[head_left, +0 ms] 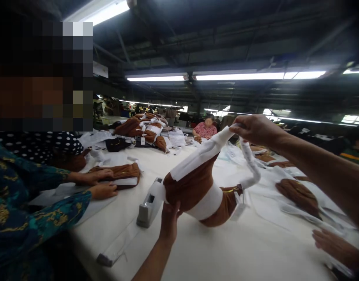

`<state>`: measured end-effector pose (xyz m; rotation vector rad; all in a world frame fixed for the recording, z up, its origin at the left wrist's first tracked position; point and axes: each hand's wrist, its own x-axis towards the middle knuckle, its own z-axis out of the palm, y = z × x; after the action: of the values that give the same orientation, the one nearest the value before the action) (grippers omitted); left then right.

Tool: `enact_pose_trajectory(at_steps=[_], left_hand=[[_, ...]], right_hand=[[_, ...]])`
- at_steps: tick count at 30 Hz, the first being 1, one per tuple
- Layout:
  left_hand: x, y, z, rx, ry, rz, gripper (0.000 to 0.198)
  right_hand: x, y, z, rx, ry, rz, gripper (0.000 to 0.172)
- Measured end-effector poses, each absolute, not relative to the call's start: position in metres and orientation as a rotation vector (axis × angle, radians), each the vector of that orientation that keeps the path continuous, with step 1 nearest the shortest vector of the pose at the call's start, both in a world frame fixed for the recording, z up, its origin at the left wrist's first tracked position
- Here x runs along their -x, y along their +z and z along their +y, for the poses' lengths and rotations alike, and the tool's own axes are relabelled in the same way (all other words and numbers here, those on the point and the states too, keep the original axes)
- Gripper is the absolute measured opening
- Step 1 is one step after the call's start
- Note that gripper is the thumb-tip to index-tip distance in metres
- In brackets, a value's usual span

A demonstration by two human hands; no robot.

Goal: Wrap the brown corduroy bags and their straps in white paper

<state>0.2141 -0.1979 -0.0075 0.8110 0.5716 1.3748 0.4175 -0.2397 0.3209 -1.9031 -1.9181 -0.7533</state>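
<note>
Brown handbag (193, 187) | held up above white table (226, 249), near tape dispenser (148, 205) | our right hand (257, 128) grasps its white paper wrapping (199, 154) | our left hand (169, 222) grasps its underside

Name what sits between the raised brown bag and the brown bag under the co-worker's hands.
In the head view, a grey tape dispenser sits on the white table, nearer the raised bag.

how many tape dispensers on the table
2: one tape dispenser beside the brown bag, and what looks like another at the near edge of the table. More may be hidden.
</note>
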Motion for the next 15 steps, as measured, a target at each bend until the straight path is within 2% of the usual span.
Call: enact_pose_trajectory(at_steps=[7,15], left_hand=[[-0.188,-0.016,-0.241,-0.632,1.17,0.556,0.049],[-0.178,-0.041,-0.274,-0.461,1.032,0.589,0.05]], right_hand=[[-0.394,0.319,-0.253,1.923,-0.779,-2.089,0.018],[-0.379,0.311,-0.259,2.033,-0.63,-2.336,0.018]])
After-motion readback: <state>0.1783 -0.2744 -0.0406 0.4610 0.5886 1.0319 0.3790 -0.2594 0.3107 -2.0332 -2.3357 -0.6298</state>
